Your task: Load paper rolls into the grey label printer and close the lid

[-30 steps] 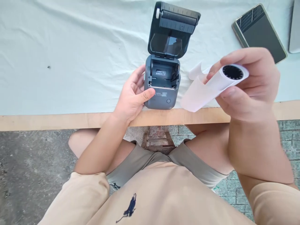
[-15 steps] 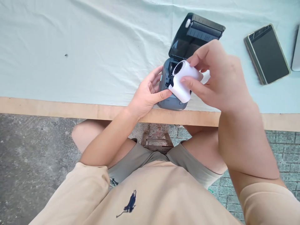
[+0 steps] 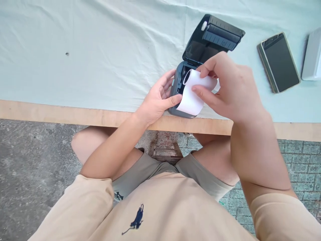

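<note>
A dark label printer (image 3: pixel 178 78) stands at the table's front edge with its lid (image 3: pixel 198 50) raised and tilted back. My left hand (image 3: pixel 160 97) grips the printer's left side, its thumb lying over the front near the paper's edge. Between the thumb and fingers of my right hand (image 3: pixel 225 87) is a white paper roll (image 3: pixel 197 78), held over the printer's open compartment. Its loose end hangs down across the front of the printer. The roll and my right hand hide most of the compartment.
A smartphone (image 3: pixel 281 63) in a clear-edged case lies to the right on the pale cloth (image 3: pixel 112 60). Beyond it sits a white box-like object (image 3: pixel 312 57), cut off by the frame. The table's bare wooden edge (image 3: pixel 62 113) runs along the front.
The paper roll has tipped and sunk lower towards the compartment, and its loose end reaches further down the printer's front. My left hand keeps its hold. The view has shifted slightly.
</note>
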### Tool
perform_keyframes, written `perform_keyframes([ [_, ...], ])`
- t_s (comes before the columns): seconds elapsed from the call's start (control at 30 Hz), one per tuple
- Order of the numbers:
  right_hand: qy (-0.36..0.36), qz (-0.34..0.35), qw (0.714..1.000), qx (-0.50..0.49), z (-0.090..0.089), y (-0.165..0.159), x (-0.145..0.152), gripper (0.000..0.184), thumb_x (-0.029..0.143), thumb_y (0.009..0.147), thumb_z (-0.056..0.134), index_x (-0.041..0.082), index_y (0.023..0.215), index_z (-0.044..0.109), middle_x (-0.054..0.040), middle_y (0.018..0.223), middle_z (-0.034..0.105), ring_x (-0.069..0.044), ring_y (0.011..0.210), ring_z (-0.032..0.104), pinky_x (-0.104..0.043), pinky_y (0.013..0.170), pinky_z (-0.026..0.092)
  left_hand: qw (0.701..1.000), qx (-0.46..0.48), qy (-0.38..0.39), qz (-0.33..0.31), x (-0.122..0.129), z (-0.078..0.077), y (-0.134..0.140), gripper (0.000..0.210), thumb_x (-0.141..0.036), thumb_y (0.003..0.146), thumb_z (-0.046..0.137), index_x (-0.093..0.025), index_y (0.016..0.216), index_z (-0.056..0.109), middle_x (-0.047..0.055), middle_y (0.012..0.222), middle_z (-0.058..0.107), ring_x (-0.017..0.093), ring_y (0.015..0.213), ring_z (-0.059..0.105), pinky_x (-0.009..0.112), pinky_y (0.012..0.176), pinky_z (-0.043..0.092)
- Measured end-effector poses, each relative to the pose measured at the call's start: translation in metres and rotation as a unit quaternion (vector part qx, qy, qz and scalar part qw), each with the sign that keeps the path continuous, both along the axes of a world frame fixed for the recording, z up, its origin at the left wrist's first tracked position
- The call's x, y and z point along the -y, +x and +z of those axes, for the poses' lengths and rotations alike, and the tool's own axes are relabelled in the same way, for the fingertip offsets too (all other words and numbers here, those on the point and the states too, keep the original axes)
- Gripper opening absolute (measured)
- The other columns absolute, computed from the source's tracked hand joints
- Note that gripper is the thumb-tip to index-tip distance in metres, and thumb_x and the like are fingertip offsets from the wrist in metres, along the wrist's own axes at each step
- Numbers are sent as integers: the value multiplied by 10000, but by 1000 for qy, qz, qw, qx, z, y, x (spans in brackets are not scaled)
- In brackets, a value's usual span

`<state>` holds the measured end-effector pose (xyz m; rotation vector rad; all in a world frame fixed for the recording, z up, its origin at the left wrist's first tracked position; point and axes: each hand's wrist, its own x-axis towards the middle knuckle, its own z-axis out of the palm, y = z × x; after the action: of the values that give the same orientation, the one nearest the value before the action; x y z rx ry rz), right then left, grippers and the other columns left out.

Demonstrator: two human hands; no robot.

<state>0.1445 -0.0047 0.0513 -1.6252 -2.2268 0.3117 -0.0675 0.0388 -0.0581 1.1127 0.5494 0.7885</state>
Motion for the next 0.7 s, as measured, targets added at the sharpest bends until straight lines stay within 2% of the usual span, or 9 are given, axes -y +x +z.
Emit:
perform_keyframes([
  [0.13, -6, 9, 1000, 24, -10, 3, -4, 198, 379, 970, 676, 282, 1066, 532, -42, 1100, 761, -209, 741, 649, -424, 739, 483, 1000, 16, 2, -3, 0, -3, 1, 849, -657, 729, 896, -295, 1413, 548, 61, 1640, 539, 377, 1606, 447, 547, 1324, 447],
  [0.23, 26, 4, 999, 45, -21, 0, -5, 182, 343, 957, 685, 272, 1073, 564, -38, 1011, 761, -231, 755, 667, -460, 795, 486, 999, 33, -13, 16, 2, -3, 2, 835, -630, 716, 919, -276, 1390, 575, 78, 1607, 566, 373, 1584, 478, 533, 1311, 472],
  [0.33, 63, 14, 997, 29, -29, -4, -2, 83, 322, 987, 637, 248, 1023, 628, -69, 1118, 773, -287, 932, 719, -490, 837, 497, 998, 45, -32, 21, 3, -2, 2, 813, -602, 711, 933, -277, 1376, 596, 76, 1596, 577, 365, 1587, 475, 514, 1313, 474],
  [0.4, 101, 29, 994, -4, -29, -6, 4, 131, 337, 1022, 592, 241, 981, 672, -74, 1185, 774, -309, 1051, 722, -506, 887, 512, 998, 48, -45, 20, 3, -1, 2, 788, -578, 699, 947, -284, 1351, 617, 62, 1587, 592, 358, 1585, 481, 500, 1317, 474],
  [0.53, 155, 44, 986, -39, -27, -6, 22, 132, 382, 1013, 638, 261, 1020, 689, -53, 1077, 784, -294, 1041, 726, -493, 892, 498, 997, 42, -61, 31, 2, 3, 1, 749, -525, 684, 961, -291, 1320, 641, 41, 1567, 621, 350, 1575, 495, 498, 1311, 486],
  [0.7, 148, 66, 986, -30, -38, -4, 31, 92, 362, 1010, 668, 277, 1044, 661, -2, 1033, 794, -265, 1067, 752, -446, 880, 473, 997, 36, -60, 26, 3, 9, 1, 734, -555, 721, 923, -279, 1334, 629, 49, 1550, 629, 361, 1561, 509, 509, 1290, 504],
])
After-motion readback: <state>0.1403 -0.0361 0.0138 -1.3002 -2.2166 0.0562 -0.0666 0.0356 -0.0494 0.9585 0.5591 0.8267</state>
